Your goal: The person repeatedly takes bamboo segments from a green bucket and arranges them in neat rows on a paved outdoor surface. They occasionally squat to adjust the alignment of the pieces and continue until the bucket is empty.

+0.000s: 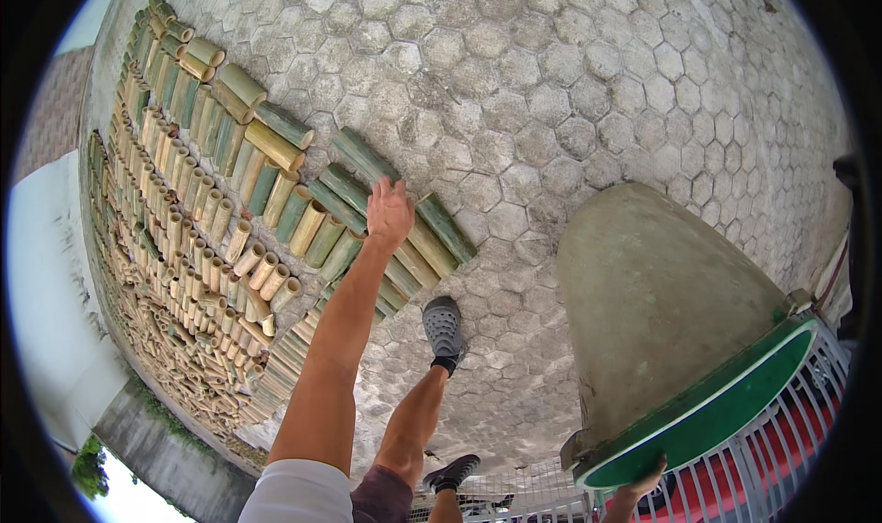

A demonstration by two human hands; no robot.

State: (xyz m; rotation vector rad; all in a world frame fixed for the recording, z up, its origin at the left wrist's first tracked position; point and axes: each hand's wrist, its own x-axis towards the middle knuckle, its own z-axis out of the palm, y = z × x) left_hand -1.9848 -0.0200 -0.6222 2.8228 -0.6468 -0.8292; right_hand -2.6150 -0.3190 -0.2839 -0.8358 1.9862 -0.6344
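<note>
My left hand [390, 213] reaches down over the near end of a row of cut bamboo tubes. Its fingers are bent and slightly apart, and the tips meet the end of a green bamboo tube [366, 155] that lies at a slant. Just right of this hand, another dark green tube [446, 226] lies beside a paler one [430, 250]. At lower right, my right hand [643, 491] grips the rim of a large tapered bucket [661, 293], dull grey-green outside and bright green within. The bucket is tipped, its mouth toward me; most of its inside is hidden.
Many bamboo tubes [220, 215] lie in rows across the left side. Hexagonal pavers [514, 73] cover the ground. My shoe [443, 328] stands close to the row's near end. Behind the bucket are a metal fence [749, 463] and a red vehicle [717, 486].
</note>
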